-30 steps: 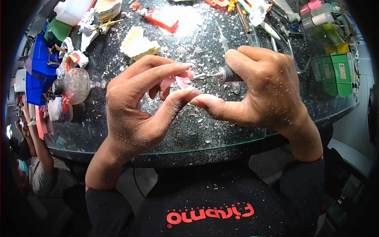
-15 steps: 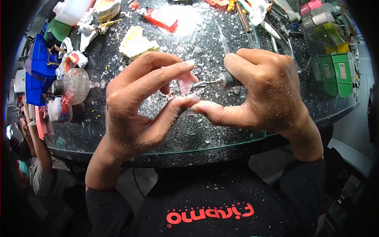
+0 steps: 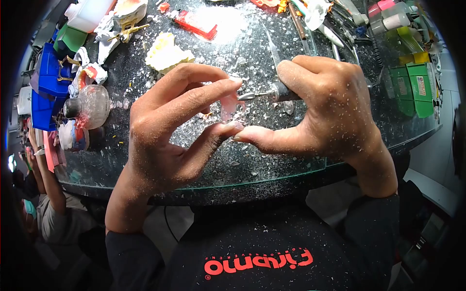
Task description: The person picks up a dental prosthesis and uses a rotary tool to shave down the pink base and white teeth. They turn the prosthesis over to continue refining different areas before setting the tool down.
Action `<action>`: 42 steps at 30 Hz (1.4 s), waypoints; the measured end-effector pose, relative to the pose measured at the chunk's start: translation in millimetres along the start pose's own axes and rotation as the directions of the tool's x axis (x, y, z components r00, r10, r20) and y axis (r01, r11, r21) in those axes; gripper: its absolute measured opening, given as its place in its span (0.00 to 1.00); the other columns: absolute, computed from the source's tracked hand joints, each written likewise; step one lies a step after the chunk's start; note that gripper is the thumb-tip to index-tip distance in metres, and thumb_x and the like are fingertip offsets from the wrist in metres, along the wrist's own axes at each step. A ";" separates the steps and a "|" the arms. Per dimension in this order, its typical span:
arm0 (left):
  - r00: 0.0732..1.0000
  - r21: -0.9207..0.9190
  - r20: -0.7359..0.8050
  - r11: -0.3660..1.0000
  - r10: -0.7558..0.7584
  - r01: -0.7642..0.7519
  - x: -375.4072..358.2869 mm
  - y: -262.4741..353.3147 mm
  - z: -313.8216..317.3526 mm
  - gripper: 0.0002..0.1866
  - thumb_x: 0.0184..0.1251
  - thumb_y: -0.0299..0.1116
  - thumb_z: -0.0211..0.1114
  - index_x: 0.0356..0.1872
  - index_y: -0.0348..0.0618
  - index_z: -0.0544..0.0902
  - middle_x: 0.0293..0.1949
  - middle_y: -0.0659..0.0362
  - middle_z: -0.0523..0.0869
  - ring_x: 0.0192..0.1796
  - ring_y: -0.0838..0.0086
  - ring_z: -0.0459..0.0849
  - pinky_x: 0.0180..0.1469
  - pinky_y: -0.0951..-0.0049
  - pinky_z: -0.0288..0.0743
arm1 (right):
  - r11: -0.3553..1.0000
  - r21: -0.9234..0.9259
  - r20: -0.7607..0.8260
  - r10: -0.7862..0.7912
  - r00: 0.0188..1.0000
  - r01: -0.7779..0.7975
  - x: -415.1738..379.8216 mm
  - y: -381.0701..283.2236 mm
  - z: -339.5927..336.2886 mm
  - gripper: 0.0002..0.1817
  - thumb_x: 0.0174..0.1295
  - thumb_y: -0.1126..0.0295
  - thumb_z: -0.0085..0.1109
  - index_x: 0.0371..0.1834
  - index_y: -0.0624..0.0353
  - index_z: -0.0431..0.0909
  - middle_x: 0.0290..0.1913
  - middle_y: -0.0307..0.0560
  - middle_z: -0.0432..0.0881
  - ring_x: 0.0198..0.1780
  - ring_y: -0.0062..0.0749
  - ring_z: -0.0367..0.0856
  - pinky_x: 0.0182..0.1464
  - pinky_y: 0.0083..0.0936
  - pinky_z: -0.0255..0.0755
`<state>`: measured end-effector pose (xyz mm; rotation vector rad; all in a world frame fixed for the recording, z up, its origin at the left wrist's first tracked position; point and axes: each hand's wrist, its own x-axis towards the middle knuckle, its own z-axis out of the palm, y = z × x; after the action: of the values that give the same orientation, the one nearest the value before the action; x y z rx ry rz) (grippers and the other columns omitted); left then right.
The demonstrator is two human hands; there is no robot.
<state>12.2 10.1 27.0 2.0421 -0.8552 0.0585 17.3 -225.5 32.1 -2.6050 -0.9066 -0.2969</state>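
Between the fingertips and thumb of my left hand (image 3: 170,126) is a small translucent pink piece (image 3: 228,107). My right hand (image 3: 325,104) is wrapped round a dark rotary handpiece (image 3: 282,92), its thumb stretched out to touch my left thumb. The handpiece's metal burr (image 3: 246,96) points left and meets or nearly meets the upper edge of the pink piece. Pale dust covers both hands.
A cream plaster model (image 3: 167,52) and a red lighter (image 3: 194,24) lie beyond my hands on the dusty dark table (image 3: 272,169). At left are a glass jar (image 3: 94,106) and blue bins (image 3: 51,85); at right, green boxes (image 3: 420,89). A co-worker's arm (image 3: 51,186) shows far left.
The pink piece has tilted slightly between my left fingers, and the burr has moved slightly up along its edge. Both grips look the same.
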 end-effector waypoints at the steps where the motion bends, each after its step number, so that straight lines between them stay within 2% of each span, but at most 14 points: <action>1: 1.000 0.003 0.000 1.000 0.000 0.000 0.0 0.3 -0.1 0.22 0.55 0.25 0.72 0.53 0.34 0.85 0.49 0.50 0.83 0.44 0.72 0.81 0.41 0.76 0.73 | 1.000 -0.010 0.007 0.001 1.000 -0.001 -0.2 -0.4 -1.0 0.36 0.38 0.35 0.77 0.16 0.58 0.69 0.15 0.39 0.65 0.15 0.28 0.67 0.17 0.27 0.62; 16: 0.997 -0.040 -0.012 0.996 -0.076 0.076 -0.5 -0.1 1.1 0.20 0.57 0.26 0.70 0.52 0.33 0.85 0.48 0.52 0.83 0.43 0.77 0.79 0.40 0.80 0.69 | 0.999 -0.032 -0.003 -0.020 1.000 0.020 -1.3 -4.4 1.7 0.36 0.41 0.36 0.77 0.15 0.58 0.68 0.15 0.39 0.65 0.14 0.28 0.67 0.17 0.29 0.61; 19: 0.993 -0.063 0.046 0.992 -0.109 0.111 0.9 3.3 -3.8 0.20 0.61 0.27 0.69 0.55 0.32 0.83 0.49 0.50 0.83 0.47 0.75 0.80 0.45 0.79 0.72 | 1.000 -0.002 -0.059 -0.031 0.998 0.031 -0.1 -0.8 0.7 0.36 0.40 0.36 0.78 0.17 0.58 0.69 0.16 0.39 0.66 0.15 0.27 0.68 0.17 0.28 0.63; 21: 0.986 -0.220 0.069 0.961 -0.154 0.166 -2.0 -2.4 -2.7 0.24 0.63 0.30 0.69 0.59 0.31 0.79 0.50 0.49 0.84 0.50 0.73 0.82 0.50 0.76 0.74 | 0.997 0.044 -0.161 -0.054 0.986 0.062 2.1 4.9 3.3 0.36 0.39 0.37 0.79 0.20 0.59 0.70 0.17 0.39 0.67 0.16 0.26 0.69 0.18 0.28 0.64; 23: 0.971 -0.379 0.089 0.894 -0.220 0.238 -3.2 -3.6 -1.7 0.28 0.65 0.33 0.69 0.64 0.30 0.74 0.50 0.48 0.84 0.53 0.71 0.82 0.55 0.72 0.75 | 0.986 0.118 -0.151 -0.099 0.984 0.118 3.7 8.7 -0.1 0.29 0.47 0.45 0.78 0.32 0.62 0.79 0.23 0.42 0.78 0.19 0.23 0.75 0.20 0.25 0.68; 26: 0.941 -0.643 0.117 0.697 -0.318 0.316 -1.9 1.1 9.0 0.38 0.65 0.37 0.70 0.71 0.29 0.64 0.50 0.48 0.85 0.55 0.69 0.84 0.60 0.68 0.76 | 0.919 0.288 -0.217 -0.210 0.953 0.268 5.1 9.0 5.2 0.20 0.52 0.59 0.73 0.41 0.64 0.83 0.26 0.44 0.83 0.20 0.23 0.79 0.22 0.22 0.71; 27: 0.931 -0.664 0.139 0.666 -0.339 0.341 -1.0 1.8 8.8 0.38 0.65 0.37 0.70 0.71 0.29 0.63 0.51 0.48 0.85 0.55 0.69 0.84 0.60 0.68 0.76 | 0.886 0.341 -0.224 -0.248 0.942 0.314 4.9 9.0 5.6 0.18 0.53 0.64 0.70 0.43 0.64 0.84 0.26 0.44 0.84 0.21 0.23 0.81 0.23 0.21 0.72; 29: 0.908 -0.700 0.182 0.598 -0.377 0.389 0.9 3.8 7.4 0.38 0.65 0.37 0.69 0.71 0.29 0.63 0.51 0.47 0.85 0.56 0.68 0.84 0.61 0.67 0.75 | 0.852 0.356 -0.247 -0.310 0.918 0.383 4.9 9.3 9.0 0.17 0.52 0.67 0.69 0.44 0.64 0.85 0.24 0.42 0.83 0.20 0.24 0.80 0.22 0.22 0.71; 31: 0.939 -0.680 0.093 0.669 -0.330 0.302 -2.0 -0.1 13.1 0.37 0.66 0.38 0.70 0.70 0.29 0.66 0.54 0.45 0.83 0.56 0.68 0.83 0.62 0.66 0.74 | 0.830 0.359 -0.279 -0.340 0.898 0.426 4.5 9.0 13.1 0.16 0.52 0.69 0.67 0.44 0.63 0.85 0.22 0.39 0.81 0.19 0.25 0.79 0.20 0.22 0.68; 33: 0.957 -0.659 0.056 0.710 -0.285 0.250 -3.4 -3.6 15.8 0.35 0.66 0.40 0.70 0.68 0.30 0.68 0.57 0.43 0.82 0.57 0.68 0.82 0.63 0.65 0.74 | 0.829 0.343 -0.298 -0.350 0.888 0.442 4.5 9.9 13.3 0.16 0.54 0.65 0.66 0.43 0.63 0.86 0.20 0.38 0.78 0.18 0.25 0.77 0.19 0.22 0.66; 36: 0.997 -0.511 -0.067 0.860 -0.036 -0.004 -2.2 -18.0 16.7 0.35 0.58 0.39 0.77 0.62 0.30 0.74 0.61 0.40 0.78 0.60 0.64 0.81 0.64 0.63 0.73 | 0.813 0.375 -0.328 -0.333 0.884 0.446 4.6 8.2 12.5 0.18 0.56 0.60 0.64 0.43 0.63 0.86 0.18 0.36 0.75 0.17 0.24 0.76 0.18 0.22 0.64; 38: 0.991 -0.407 -0.119 0.907 0.063 -0.106 -0.5 -16.4 16.8 0.32 0.54 0.36 0.80 0.59 0.32 0.78 0.61 0.39 0.78 0.58 0.61 0.82 0.61 0.62 0.76 | 0.798 0.394 -0.336 -0.338 0.879 0.457 5.7 7.8 11.2 0.20 0.57 0.56 0.62 0.42 0.63 0.86 0.17 0.35 0.74 0.17 0.23 0.75 0.18 0.22 0.64; 40: 0.983 -0.350 -0.097 0.919 0.158 -0.182 -0.3 -19.8 13.7 0.30 0.56 0.35 0.79 0.57 0.33 0.79 0.59 0.39 0.79 0.56 0.61 0.84 0.59 0.61 0.78 | 0.783 0.416 -0.337 -0.339 0.878 0.462 6.5 6.6 10.0 0.21 0.58 0.54 0.61 0.42 0.63 0.86 0.17 0.35 0.73 0.16 0.22 0.74 0.18 0.22 0.63; 42: 0.983 -0.324 -0.092 0.928 0.161 -0.182 -2.2 -18.1 13.7 0.27 0.56 0.36 0.78 0.55 0.35 0.80 0.56 0.41 0.81 0.52 0.60 0.85 0.54 0.61 0.81 | 0.781 0.421 -0.333 -0.340 0.879 0.461 6.8 5.4 9.1 0.22 0.59 0.53 0.61 0.41 0.63 0.86 0.17 0.34 0.73 0.16 0.21 0.74 0.17 0.22 0.63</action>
<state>17.5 7.6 5.0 1.6399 -0.9348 0.0710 26.7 -221.9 24.4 -1.8460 -1.2609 -0.4194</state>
